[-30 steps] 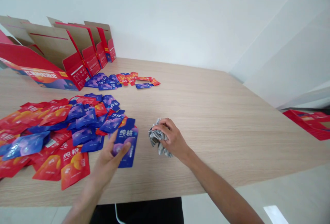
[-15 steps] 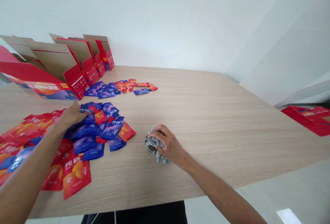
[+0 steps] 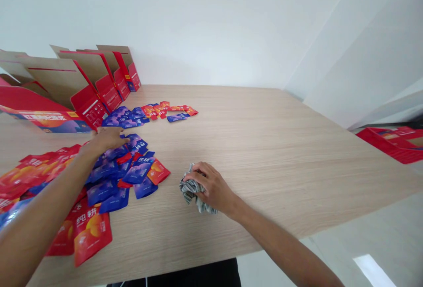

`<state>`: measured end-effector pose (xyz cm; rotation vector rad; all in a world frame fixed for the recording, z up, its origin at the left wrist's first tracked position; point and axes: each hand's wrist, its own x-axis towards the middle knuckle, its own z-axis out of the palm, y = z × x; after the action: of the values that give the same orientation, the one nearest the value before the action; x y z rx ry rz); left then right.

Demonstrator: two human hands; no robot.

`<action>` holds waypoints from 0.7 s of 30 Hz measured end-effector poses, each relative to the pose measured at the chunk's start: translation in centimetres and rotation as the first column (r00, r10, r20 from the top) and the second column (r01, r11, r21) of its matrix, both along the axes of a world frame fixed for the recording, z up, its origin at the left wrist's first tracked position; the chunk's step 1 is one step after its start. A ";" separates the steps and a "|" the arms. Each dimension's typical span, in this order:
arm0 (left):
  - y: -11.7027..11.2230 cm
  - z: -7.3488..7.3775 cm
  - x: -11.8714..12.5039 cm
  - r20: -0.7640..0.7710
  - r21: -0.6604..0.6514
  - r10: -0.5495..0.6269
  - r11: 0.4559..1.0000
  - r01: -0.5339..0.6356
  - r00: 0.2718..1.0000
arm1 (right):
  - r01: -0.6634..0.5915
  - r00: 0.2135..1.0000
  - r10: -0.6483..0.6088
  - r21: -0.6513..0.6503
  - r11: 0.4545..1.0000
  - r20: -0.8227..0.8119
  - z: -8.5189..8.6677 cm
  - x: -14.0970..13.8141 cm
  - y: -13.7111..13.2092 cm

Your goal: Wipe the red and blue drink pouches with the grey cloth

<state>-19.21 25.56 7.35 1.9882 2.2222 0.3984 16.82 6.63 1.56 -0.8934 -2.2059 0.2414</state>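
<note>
My right hand [image 3: 211, 188] is closed around a crumpled grey striped cloth [image 3: 191, 188], which rests on the wooden table [image 3: 264, 154]. Over the back of a loose heap of pouches, my left hand [image 3: 108, 139] lies with its fingers partly stretched out and nothing visible in its grasp; it hides some of the pouches below it. Small blue pouches [image 3: 139, 169] overlap at the heap's right side, along with a small orange-red pouch [image 3: 158, 171]. Larger red pouches [image 3: 92, 232] with fruit prints spread under and beside my left forearm.
Red cardboard boxes [image 3: 56, 117] with raised flaps stand in a row at the back left. In front of them trails a line of small blue and red pouches [image 3: 150, 111]. Another red box [image 3: 393, 143] sits beyond the table's right edge. A white wall [image 3: 211, 27] rises behind.
My left hand has shifted slightly right and toward the back of the heap, its fingers straighter. My right hand stays on the cloth. The view has turned a little.
</note>
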 end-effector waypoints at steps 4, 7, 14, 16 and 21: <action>3.8 -1.9 6.3 -0.127 -0.076 -0.196 0.979 0.187 0.972 | 0.006 0.998 -0.006 -0.007 1.000 0.065 -0.6 0.0 0.3; 6.8 -3.7 11.2 -0.174 -0.067 -0.308 0.951 0.301 0.935 | 0.005 0.993 -0.005 0.001 1.000 0.119 -0.7 0.1 0.5; 10.5 -6.6 16.9 -0.186 -0.004 -0.340 0.939 0.345 0.922 | -0.046 0.966 0.038 0.025 0.999 0.255 0.3 0.5 0.5; 10.5 -7.1 17.3 -0.180 0.000 -0.331 0.942 0.336 0.926 | -0.042 0.969 0.035 0.025 0.999 0.244 0.3 0.5 0.4; 9.1 -7.1 18.0 -0.178 -0.005 -0.280 0.959 0.283 0.943 | 0.026 0.978 -0.022 -0.017 1.000 0.205 -0.2 0.3 0.4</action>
<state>-1.22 34.63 0.26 2.3930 1.9855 0.2171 17.10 7.07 1.34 -0.9932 -2.3844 0.1658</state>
